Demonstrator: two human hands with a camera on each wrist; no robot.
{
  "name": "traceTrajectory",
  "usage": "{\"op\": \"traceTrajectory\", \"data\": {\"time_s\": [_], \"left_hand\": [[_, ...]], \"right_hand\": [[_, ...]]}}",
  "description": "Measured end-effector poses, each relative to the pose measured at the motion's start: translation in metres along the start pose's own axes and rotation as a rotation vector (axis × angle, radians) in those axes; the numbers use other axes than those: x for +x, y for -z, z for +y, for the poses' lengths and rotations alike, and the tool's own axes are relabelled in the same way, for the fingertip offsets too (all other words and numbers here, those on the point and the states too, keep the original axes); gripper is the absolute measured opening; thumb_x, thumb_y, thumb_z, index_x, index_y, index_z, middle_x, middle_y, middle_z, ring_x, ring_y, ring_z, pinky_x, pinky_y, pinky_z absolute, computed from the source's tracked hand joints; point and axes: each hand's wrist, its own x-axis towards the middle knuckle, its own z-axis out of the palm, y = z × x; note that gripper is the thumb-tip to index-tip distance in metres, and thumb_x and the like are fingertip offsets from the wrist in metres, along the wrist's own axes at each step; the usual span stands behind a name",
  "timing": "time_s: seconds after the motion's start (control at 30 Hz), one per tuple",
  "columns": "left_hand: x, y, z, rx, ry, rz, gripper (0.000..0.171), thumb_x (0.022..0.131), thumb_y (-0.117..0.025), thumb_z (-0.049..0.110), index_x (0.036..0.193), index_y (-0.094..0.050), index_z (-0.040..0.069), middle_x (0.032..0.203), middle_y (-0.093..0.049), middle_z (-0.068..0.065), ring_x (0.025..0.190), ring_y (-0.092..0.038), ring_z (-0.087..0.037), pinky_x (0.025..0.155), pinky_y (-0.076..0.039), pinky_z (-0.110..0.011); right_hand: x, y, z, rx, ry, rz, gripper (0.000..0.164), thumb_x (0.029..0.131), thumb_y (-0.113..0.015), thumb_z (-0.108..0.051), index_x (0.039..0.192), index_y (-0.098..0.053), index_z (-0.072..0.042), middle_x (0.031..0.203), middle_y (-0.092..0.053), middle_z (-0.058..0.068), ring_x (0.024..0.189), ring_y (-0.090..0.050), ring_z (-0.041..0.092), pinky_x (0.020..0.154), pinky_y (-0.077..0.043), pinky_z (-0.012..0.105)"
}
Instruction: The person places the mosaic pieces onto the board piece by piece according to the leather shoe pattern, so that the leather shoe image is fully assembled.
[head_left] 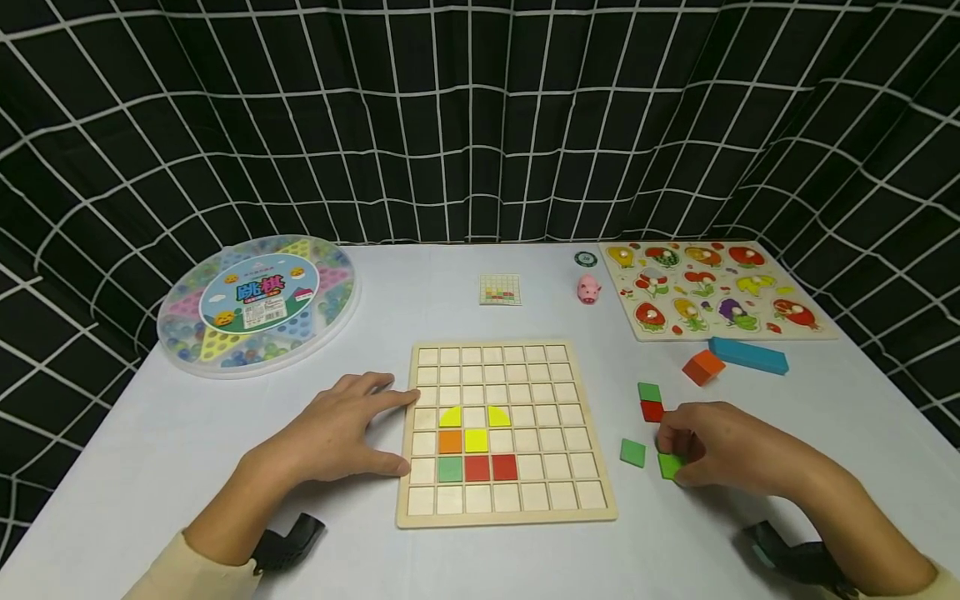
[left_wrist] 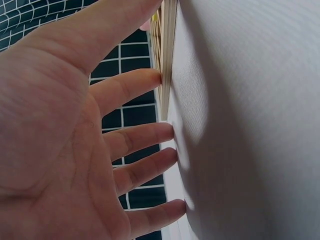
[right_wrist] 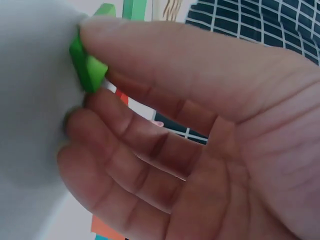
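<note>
A wooden grid board (head_left: 534,497) lies on the white table. In its cells sit two yellow rounded pieces, an orange tile (head_left: 450,442), a yellow tile (head_left: 476,440), a green tile (head_left: 450,469) and two red tiles (head_left: 491,468). My left hand (head_left: 330,437) rests at the board's left edge, thumb and forefinger touching it, fingers fairly straight in the left wrist view. To the right of the board, my right hand (head_left: 723,446) pinches a light green tile (right_wrist: 92,67) between thumb and fingers, down at the table. Beside it lie another green tile (head_left: 633,452), a darker green tile (head_left: 649,392) and a red tile (head_left: 652,411).
A small pattern card (head_left: 499,290) lies behind the board. Around the back are a round Chinese checkers box (head_left: 258,304), a pink pig figure (head_left: 588,289), a dark round chip (head_left: 586,259) and a fruit puzzle board (head_left: 697,292). An orange block (head_left: 703,367) and a blue block (head_left: 748,356) lie before the puzzle.
</note>
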Motion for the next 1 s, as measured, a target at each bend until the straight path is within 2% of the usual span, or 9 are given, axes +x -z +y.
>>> {"op": "traceTrajectory", "data": {"time_s": [0.13, 0.27, 0.47, 0.67, 0.8, 1.0], "left_hand": [[-0.001, 0.0, -0.001, -0.005, 0.003, -0.001, 0.088, 0.074, -0.087, 0.059, 0.151, -0.056, 0.03, 0.159, -0.044, -0.014, 0.146, -0.039, -0.039, 0.113, -0.034, -0.067], [-0.001, 0.0, -0.001, -0.013, 0.001, -0.003, 0.088, 0.074, -0.086, 0.059, 0.151, -0.055, 0.03, 0.16, -0.043, -0.014, 0.146, -0.038, -0.039, 0.113, -0.034, -0.068], [0.0, -0.001, -0.001, 0.0, -0.004, 0.003, 0.088, 0.074, -0.086, 0.059, 0.15, -0.055, 0.03, 0.159, -0.044, -0.013, 0.145, -0.04, -0.038, 0.112, -0.035, -0.066], [0.001, -0.001, 0.0, -0.001, -0.017, 0.003, 0.087, 0.074, -0.086, 0.06, 0.15, -0.056, 0.031, 0.159, -0.045, -0.013, 0.145, -0.04, -0.038, 0.112, -0.035, -0.067], [0.0, -0.001, -0.001, 0.005, -0.009, 0.002, 0.087, 0.074, -0.086, 0.06, 0.15, -0.055, 0.032, 0.159, -0.045, -0.012, 0.145, -0.04, -0.037, 0.112, -0.035, -0.067], [0.0, -0.001, -0.001, 0.001, 0.004, 0.003, 0.087, 0.074, -0.087, 0.059, 0.15, -0.056, 0.032, 0.159, -0.045, -0.012, 0.145, -0.04, -0.037, 0.112, -0.035, -0.067]], "right_hand": [[0.001, -0.001, -0.004, -0.024, 0.035, 0.027, 0.033, 0.073, -0.092, -0.008, 0.088, -0.065, -0.018, 0.081, -0.059, -0.003, 0.08, -0.054, 0.016, 0.065, -0.05, 0.024], [0.001, 0.002, -0.01, -0.02, 0.1, 0.048, 0.029, 0.078, -0.089, -0.008, 0.083, -0.063, -0.02, 0.076, -0.057, -0.005, 0.077, -0.052, 0.015, 0.062, -0.046, 0.023], [0.006, 0.004, -0.031, 0.113, 0.27, 0.091, 0.011, 0.088, -0.083, -0.021, 0.095, -0.075, -0.023, 0.084, -0.064, -0.009, 0.079, -0.056, 0.01, 0.066, -0.051, 0.022], [0.018, -0.008, -0.061, 0.248, 0.39, 0.071, 0.011, 0.092, -0.078, -0.018, 0.103, -0.076, -0.019, 0.087, -0.068, -0.008, 0.079, -0.059, 0.009, 0.065, -0.052, 0.023], [0.028, -0.015, -0.08, 0.286, 0.437, 0.051, 0.01, 0.092, -0.078, -0.015, 0.101, -0.077, -0.019, 0.092, -0.071, -0.008, 0.08, -0.06, 0.01, 0.067, -0.052, 0.023], [0.041, -0.025, -0.1, 0.302, 0.481, 0.003, 0.012, 0.091, -0.077, -0.008, 0.094, -0.079, -0.02, 0.087, -0.07, -0.008, 0.081, -0.061, 0.012, 0.071, -0.053, 0.023]]}}
